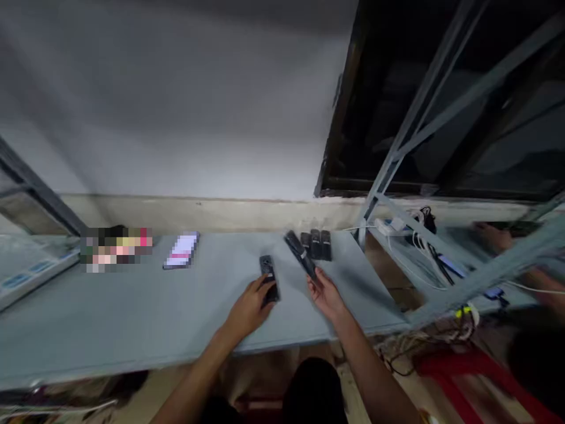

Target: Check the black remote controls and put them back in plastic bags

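A black remote control (pixel 266 264) with small buttons lies on the pale blue table (pixel 145 318), and my left hand (pixel 249 309) is closed around its near end. My right hand (pixel 327 294) grips the lower end of another dark remote control (pixel 299 249), tilted up to the left above the tabletop; a light band crosses its middle. Just behind and right of it, several similar dark remotes (pixel 315 244) lie side by side near the wall.
A lit phone (pixel 180 250) and a pixelated bundle (pixel 117 250) lie on the left part of the table. A power strip (pixel 42 274) runs along the left edge. Metal frame bars (pixel 397 156) rise at right, beyond which are cables (pixel 426 250) and another person's hand (pixel 494 235).
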Tool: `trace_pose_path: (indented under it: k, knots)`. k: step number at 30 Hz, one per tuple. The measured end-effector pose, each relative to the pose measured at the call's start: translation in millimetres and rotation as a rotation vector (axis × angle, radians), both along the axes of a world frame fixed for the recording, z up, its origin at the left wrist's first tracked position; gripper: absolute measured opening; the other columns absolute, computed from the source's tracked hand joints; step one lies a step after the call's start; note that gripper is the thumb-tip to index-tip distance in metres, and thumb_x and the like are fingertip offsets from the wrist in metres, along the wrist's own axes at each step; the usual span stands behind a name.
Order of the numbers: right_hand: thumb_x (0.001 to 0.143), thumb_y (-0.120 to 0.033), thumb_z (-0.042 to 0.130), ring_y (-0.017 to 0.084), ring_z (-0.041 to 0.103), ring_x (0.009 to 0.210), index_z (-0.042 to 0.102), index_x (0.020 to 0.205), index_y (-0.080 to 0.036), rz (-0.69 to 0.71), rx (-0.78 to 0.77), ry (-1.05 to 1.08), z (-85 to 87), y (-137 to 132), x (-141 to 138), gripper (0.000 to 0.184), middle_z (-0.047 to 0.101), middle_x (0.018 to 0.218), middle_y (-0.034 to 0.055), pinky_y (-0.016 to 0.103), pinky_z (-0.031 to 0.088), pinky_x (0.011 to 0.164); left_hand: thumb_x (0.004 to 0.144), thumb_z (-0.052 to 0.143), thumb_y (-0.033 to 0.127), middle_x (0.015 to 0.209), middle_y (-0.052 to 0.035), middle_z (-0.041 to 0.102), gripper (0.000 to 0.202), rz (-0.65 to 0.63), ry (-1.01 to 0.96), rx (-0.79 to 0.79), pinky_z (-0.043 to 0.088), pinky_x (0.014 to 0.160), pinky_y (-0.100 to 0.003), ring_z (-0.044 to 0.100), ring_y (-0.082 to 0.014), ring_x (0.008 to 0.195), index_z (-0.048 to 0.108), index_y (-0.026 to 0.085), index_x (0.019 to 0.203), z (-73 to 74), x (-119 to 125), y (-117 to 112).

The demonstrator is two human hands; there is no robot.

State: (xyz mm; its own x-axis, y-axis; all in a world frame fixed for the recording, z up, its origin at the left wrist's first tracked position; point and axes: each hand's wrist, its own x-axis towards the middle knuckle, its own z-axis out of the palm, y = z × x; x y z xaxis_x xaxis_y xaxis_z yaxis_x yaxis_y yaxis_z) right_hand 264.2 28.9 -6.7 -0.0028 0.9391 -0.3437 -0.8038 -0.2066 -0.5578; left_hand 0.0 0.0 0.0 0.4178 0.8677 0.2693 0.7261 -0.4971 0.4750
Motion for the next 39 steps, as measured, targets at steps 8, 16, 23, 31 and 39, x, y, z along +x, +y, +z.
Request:
trace_pose_path:
  k: [8,16,23,31,39]
  knots:
    - [0.064,-0.031,0.098,0.01,0.069,0.059,0.074,0.089,-0.022,0.045,0.081,-0.109,-1.8,-3.8,-6.6,0.036,0.077,0.077,-0.0024,0.017,0.058,0.054,0.084,0.059,0.009,0.141,-0.0171,0.061,0.049,-0.107,-0.199,-0.073,0.046,0.116,-0.05,0.061,-0.0313,0.129,0.063,0.015,0.132,9.8,39.9,103.1]
    - [0.067,-0.037,0.096,0.01,0.068,0.061,0.075,0.09,-0.022,0.107,0.103,-0.183,1.5,-5.8,-9.5,0.035,0.076,0.077,-0.002,0.018,0.056,0.055,0.086,0.077,0.039,0.162,-0.0136,0.042,0.078,-0.271,-1.112,-0.353,0.035,0.123,-0.05,0.039,-0.0322,0.151,0.044,0.024,0.155,38.2,34.6,72.2]
    - [0.068,-0.036,0.095,0.012,0.072,0.065,0.074,0.094,-0.022,0.204,0.111,-0.254,6.4,-10.6,-19.8,0.036,0.077,0.082,-0.0012,0.02,0.058,0.06,0.086,0.072,0.061,0.133,-0.0155,0.07,0.063,0.161,-1.324,-0.364,0.047,0.112,-0.05,0.064,-0.032,0.127,0.07,0.015,0.129,74.2,35.1,45.1]
    - [0.078,-0.035,0.088,0.018,0.078,0.078,0.073,0.096,-0.022,0.348,0.069,-0.061,4.9,-19.6,-36.1,0.027,0.081,0.089,0.0041,0.026,0.064,0.067,0.09,0.068,0.056,0.121,-0.0145,0.075,0.047,0.144,-1.26,-0.197,0.044,0.115,-0.048,0.067,-0.0307,0.123,0.078,0.014,0.11,125.9,41.2,39.0]
    - [0.07,-0.028,0.094,0.013,0.075,0.069,0.076,0.099,-0.022,0.282,0.124,-0.177,4.6,-22.7,-29.1,0.035,0.079,0.085,0.0007,0.016,0.059,0.054,0.101,0.051,0.057,0.136,-0.0193,0.067,0.06,0.167,-1.19,-0.008,0.049,0.109,-0.054,0.066,-0.0304,0.125,0.049,0.019,0.147,131.0,3.5,41.2]
